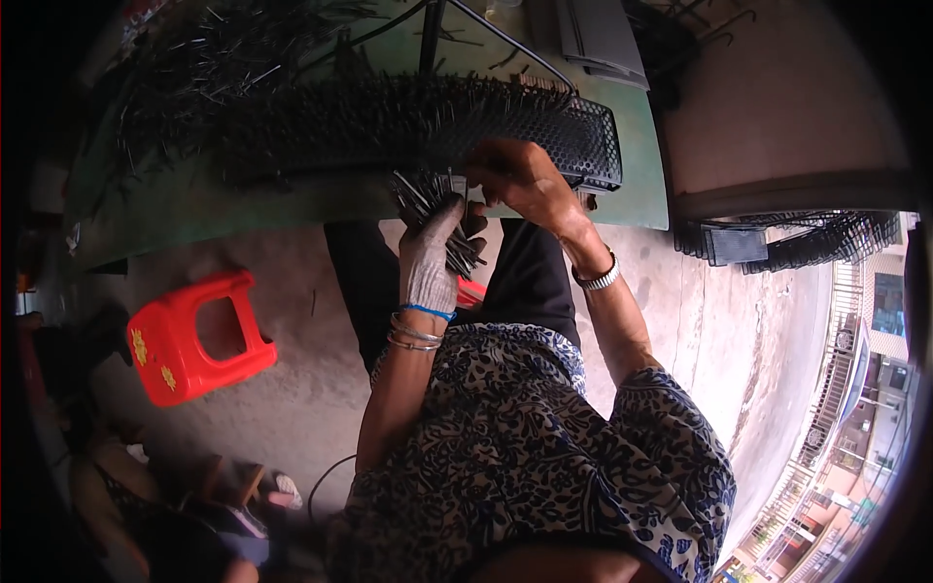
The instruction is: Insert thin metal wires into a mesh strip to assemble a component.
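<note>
My left hand (433,243), in a pale knitted glove with dark fingers, is closed round a bundle of thin black rods (465,260) at the table's near edge. The rod ends stick out above and below the grip. Just to the right, my bare right hand (528,189) has its fingers curled together beside the bundle's upper ends. Shadow hides what those fingertips hold, if anything. Beyond both hands lies a long black perforated rack (573,128). Many thin black rods (330,112) stand packed in its left and middle parts, while bare holes show at its right end.
A loose heap of black rods (209,63) covers the table's far left. Grey flat sheets (604,44) lie at the far right of the green table (292,209). A red plastic stool (185,316) is on the floor at left. Black mesh racks (826,243) are at right.
</note>
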Demonstrator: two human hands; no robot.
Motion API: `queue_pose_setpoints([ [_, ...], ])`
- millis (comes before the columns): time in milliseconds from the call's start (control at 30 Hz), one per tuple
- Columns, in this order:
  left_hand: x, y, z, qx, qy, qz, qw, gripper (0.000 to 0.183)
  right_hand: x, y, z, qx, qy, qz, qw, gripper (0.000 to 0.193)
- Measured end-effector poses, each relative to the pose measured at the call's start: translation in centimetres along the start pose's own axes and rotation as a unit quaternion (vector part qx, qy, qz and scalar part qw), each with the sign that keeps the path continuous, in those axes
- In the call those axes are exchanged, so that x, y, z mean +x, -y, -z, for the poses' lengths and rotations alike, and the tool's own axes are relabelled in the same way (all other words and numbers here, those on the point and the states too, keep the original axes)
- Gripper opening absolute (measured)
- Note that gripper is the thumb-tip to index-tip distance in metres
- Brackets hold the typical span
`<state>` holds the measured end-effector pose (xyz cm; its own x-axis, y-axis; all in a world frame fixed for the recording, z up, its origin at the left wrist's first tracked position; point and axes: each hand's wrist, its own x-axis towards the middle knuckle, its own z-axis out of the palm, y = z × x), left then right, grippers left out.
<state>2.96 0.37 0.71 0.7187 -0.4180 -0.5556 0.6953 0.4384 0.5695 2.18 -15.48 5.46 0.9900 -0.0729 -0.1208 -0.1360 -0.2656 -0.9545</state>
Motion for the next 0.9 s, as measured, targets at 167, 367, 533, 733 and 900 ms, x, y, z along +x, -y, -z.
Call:
queue_pose_setpoints([
  [167,0.7,-0.1,0.7,-0.055,-0.008,0.024,0.998,0.017,1.5,0.4,0.3,-0.144,-0.242,0.125,0.951,0.005],
  [367,1.3,0.9,1.3,-0.068,0.037,0.047,0.996,0.014,6.3,-3.0,0.2,-0.192,-0.344,0.243,0.887,0.011],
  [533,1.0,0.7,1.3,-0.065,0.036,0.036,0.997,0.015,6.3,-3.0,-0.4,-0.167,-0.342,0.213,0.900,0.010],
  [733,0.8,0.3,1.1,-0.051,0.037,0.027,0.998,0.015,5.5,-3.6,-1.3,-0.290,-0.337,0.201,0.873,0.010],
  [900,0.6,0.4,0.8,-0.041,0.034,0.025,0.998,0.016,4.8,-4.3,-1.4,-0.374,-0.322,0.200,0.847,0.021],
])
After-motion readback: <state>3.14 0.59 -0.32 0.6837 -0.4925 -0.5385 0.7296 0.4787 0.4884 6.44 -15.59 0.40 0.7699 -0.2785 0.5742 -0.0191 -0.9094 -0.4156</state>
